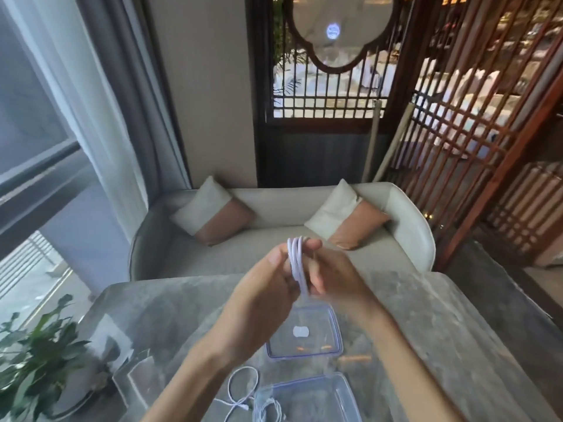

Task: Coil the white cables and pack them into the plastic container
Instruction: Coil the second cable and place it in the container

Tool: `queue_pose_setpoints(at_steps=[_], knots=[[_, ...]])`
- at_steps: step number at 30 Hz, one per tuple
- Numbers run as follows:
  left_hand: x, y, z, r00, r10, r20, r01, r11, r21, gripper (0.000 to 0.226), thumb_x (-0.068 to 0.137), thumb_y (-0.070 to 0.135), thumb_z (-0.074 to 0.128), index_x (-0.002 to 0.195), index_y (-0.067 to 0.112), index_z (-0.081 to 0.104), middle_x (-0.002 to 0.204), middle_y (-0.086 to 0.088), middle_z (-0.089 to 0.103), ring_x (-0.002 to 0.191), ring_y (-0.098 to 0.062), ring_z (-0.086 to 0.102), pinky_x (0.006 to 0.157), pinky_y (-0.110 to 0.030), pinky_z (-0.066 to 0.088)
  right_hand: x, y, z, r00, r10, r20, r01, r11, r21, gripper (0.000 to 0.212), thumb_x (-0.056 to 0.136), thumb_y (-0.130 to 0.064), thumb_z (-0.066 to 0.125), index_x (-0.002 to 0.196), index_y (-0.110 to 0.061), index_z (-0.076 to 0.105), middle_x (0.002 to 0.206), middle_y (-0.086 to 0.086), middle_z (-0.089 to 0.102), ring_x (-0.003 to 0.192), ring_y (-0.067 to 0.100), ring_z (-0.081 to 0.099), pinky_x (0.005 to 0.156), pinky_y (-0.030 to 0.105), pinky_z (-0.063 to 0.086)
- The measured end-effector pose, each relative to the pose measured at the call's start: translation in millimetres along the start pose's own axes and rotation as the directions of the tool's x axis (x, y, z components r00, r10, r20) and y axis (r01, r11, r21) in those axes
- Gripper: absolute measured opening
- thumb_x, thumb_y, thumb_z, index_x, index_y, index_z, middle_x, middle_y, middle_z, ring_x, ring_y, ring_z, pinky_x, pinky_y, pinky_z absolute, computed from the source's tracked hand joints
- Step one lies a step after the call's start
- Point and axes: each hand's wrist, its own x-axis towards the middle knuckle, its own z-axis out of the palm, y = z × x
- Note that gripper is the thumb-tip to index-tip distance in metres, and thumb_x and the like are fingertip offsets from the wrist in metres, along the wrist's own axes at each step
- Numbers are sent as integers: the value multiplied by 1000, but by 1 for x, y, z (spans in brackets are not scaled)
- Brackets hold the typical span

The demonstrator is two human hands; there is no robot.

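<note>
The left hand (264,289) and right hand (333,277) meet raised above the counter (441,324), both closed on 1 white cable coil (296,263) held between them. The coil stands upright and edge-on to the camera, showing about 3 or 4 thin, smooth, glossy white strands lying side by side in a narrow loop. The left hand's thumb and curled fingers clamp the coil's left side, while the right hand's fingertips pinch it near the top and the rest of that hand wraps the lower part, where the strands vanish between the palms. Below the hands a clear blue-edged piece (304,335) with a white oval sticker lies flat on the counter; whether it is a lid or a box I cannot tell. Nearer the camera sits the plastic container (313,397), clear with a blue rim, and a thin white strand shows at its left edge. Just left of it a loose white cable (242,388) lies on the counter in an open loop. A leafy plant (39,360) stands at the counter's left edge, and a pale sofa (274,239) with 2 cushions lies beyond.
</note>
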Motion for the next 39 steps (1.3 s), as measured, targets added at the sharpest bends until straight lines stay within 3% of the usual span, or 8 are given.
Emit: queue_pose_setpoints(at_steps=[8,11,14,20,25,29,34,39], knots=[[6,-40,-33,974,34,-222,-8,993,117,34,99,22,49,130,9,52,95,-10,62,83,-19,57,62,-31,49,-26,16,30,965,262,26,-260,935,240,28,101,-12,48,120,-19,68,88,0,72,71,10,65,49,24,44],[12,-51,-41,968,84,-238,3,939,343,31,100,24,48,129,16,50,94,-2,65,83,-10,59,58,-19,53,-38,12,35,959,280,-37,-282,955,-93,29,102,-12,47,113,-29,67,74,-21,70,58,-1,57,54,27,47],[8,-60,-40,981,78,-177,13,888,460,25,100,21,44,125,19,47,96,6,68,84,-4,65,74,-14,52,-49,17,34,963,33,-269,-189,792,-581,12,97,-24,58,93,-27,68,56,-18,56,56,7,49,59,28,44],[0,-51,-34,985,-19,-173,100,877,471,26,99,25,46,103,0,51,90,-3,62,92,-13,58,92,-35,46,-49,17,17,871,-444,-210,157,657,-738,15,87,-32,73,92,-18,72,86,-6,67,81,16,61,73,26,49],[-11,-37,-24,991,-94,-97,131,838,529,35,96,38,41,103,12,63,84,3,65,80,-9,57,80,-24,45,-39,27,-12,950,-305,63,285,771,-569,73,86,-50,69,150,-31,40,157,-11,34,146,10,30,116,18,27],[-7,-23,-27,976,-184,121,87,826,557,22,102,21,45,108,9,62,91,-3,64,81,-18,57,76,-27,47,-36,26,-18,989,-80,125,95,988,-121,54,87,-44,72,137,-42,54,121,-5,67,105,16,69,91,24,54],[-1,-21,-36,971,-208,122,117,849,514,26,102,15,46,105,-7,60,83,-16,60,73,-21,47,68,-27,38,-41,35,-7,995,-103,-14,98,975,-201,39,91,-50,64,127,-35,63,114,-6,68,102,19,70,78,39,62],[2,-29,-43,981,-189,-48,190,876,444,21,96,10,58,101,-8,66,94,-24,70,85,-23,60,80,-33,46,-46,38,-2,991,-62,-122,45,990,-134,26,89,-49,66,115,-46,68,110,-13,75,97,5,72,76,19,56]])
